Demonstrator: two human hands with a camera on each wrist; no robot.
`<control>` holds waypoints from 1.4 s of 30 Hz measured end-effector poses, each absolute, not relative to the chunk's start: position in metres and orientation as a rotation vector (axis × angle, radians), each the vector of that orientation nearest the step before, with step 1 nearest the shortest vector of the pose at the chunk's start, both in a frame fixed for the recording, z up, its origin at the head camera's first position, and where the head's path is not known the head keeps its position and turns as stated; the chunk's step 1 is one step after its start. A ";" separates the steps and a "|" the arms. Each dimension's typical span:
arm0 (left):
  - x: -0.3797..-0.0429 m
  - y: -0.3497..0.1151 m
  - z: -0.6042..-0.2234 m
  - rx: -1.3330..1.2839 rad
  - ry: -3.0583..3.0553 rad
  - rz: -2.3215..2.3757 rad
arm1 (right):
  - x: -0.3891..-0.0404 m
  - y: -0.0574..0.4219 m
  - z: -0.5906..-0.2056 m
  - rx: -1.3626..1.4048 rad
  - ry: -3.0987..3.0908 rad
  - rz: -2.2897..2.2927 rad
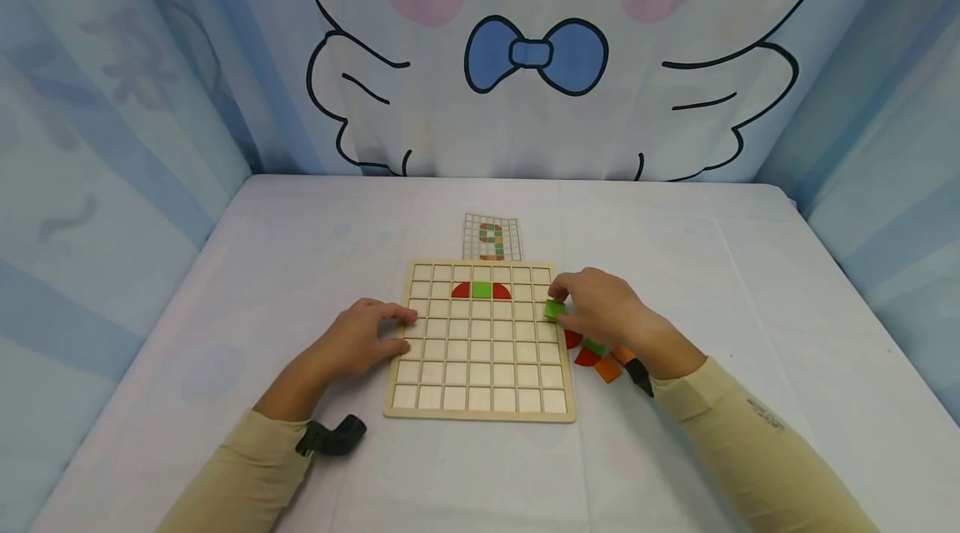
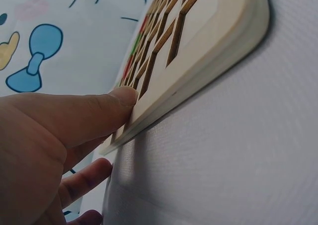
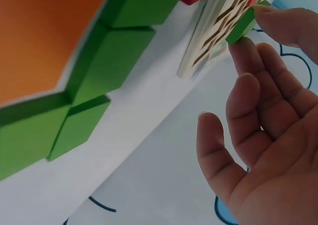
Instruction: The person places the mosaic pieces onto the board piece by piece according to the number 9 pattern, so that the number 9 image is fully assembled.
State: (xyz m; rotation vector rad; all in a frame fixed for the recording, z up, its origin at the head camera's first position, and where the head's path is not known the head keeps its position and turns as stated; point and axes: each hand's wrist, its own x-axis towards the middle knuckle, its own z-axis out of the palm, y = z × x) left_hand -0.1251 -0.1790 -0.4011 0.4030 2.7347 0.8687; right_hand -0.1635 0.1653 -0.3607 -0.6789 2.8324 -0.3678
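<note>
right hand [image 1: 603,308] pinching a green block [image 1: 554,311], loose pieces [image 1: 608,368] just beside it, left hand [image 1: 362,340], thumb and fingers apart, touching the board [image 1: 480,415] to its right

The head view is softly bright, both wrist views dimmer

In the lower middle of the head view, we see a smooth, matt wooden board [image 1: 480,415] and, just above, a paper-looking card [image 1: 491,239]. Across the top hangs a creased cloth backdrop [image 1: 540,129]; at lower left and lower right, 2 matt cloth sleeves [image 1: 232,475].
</note>
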 end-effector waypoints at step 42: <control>-0.125 -0.178 -0.400 0.369 2.730 0.843 | -0.178 0.104 -0.368 -0.828 2.770 -0.210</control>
